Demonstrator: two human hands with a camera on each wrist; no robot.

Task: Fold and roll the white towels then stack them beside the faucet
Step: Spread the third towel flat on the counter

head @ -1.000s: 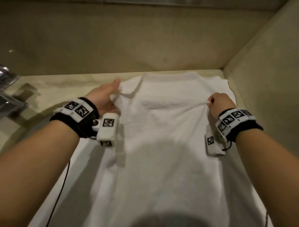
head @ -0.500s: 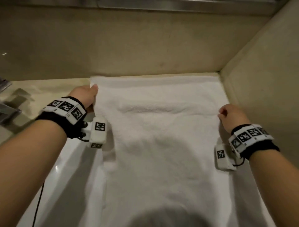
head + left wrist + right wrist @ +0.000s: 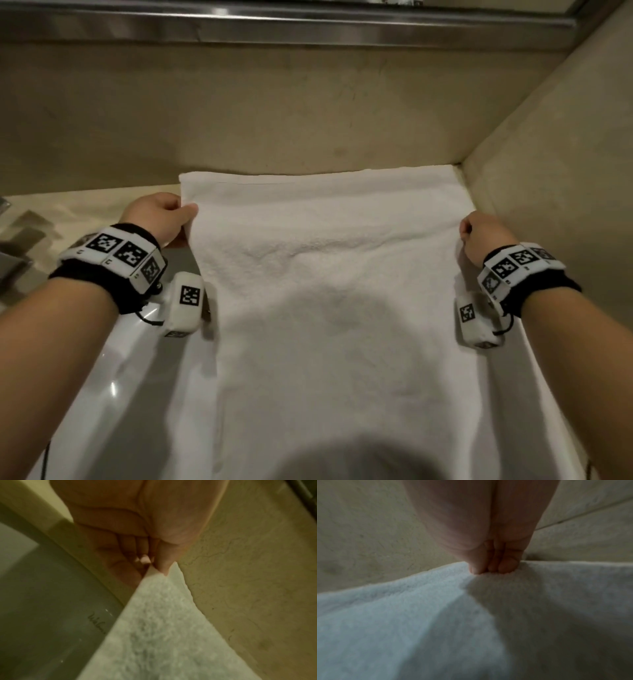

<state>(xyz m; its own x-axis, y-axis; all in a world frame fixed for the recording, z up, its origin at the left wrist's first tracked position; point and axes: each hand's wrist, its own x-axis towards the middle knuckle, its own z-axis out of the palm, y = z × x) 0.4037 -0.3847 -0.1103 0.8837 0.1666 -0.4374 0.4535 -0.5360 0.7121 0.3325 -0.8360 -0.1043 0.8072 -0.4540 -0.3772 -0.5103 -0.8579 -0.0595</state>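
Observation:
A white towel [image 3: 329,291] lies stretched lengthwise over the counter and the sink, its far end against the back wall. My left hand [image 3: 164,219] pinches the towel's left edge [image 3: 163,601] between thumb and curled fingers, near the far left corner. My right hand [image 3: 479,236] grips the towel's right edge [image 3: 436,615] with bunched fingertips [image 3: 505,568], close to the right wall. The towel runs taut and flat between the two hands. Only a metal part at the far left edge, maybe the faucet [image 3: 13,246], shows.
A white sink basin [image 3: 113,394] lies under the towel's left side. The beige counter [image 3: 68,209] continues left. The back wall [image 3: 308,113] with a metal ledge and the right side wall [image 3: 565,164] box in the towel's far end.
The towel's far end went from rumpled to spread flat and square against the back wall. Both hands moved outward along its side edges and pulled it taut.

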